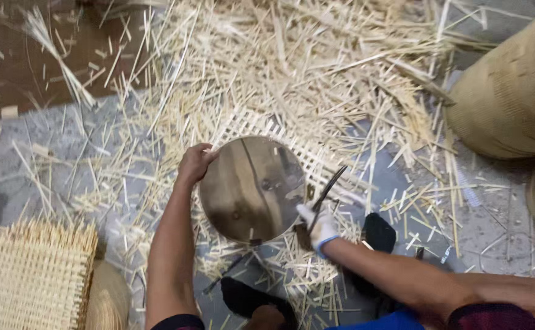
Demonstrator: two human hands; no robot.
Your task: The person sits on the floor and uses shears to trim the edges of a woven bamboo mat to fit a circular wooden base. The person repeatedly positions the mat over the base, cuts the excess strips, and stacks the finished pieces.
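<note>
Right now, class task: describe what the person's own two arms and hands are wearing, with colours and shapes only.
The left hand is bare, and its forearm is bare up to a dark sleeve edge at the bottom of the picture. The right hand wears a white fabric glove with a blue cuff at the wrist. Its forearm is bare too, ending in a dark reddish sleeve, beside blue cloth.

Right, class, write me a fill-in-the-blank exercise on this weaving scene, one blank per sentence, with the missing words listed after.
1. The left hand presses on a ____ wooden disc.
2. The right hand wears a ____ glove and holds a dark blade.
3. Under the disc lies a woven lattice mat, and loose ____ strips cover the floor.

Missing words: round; white; bamboo
</note>
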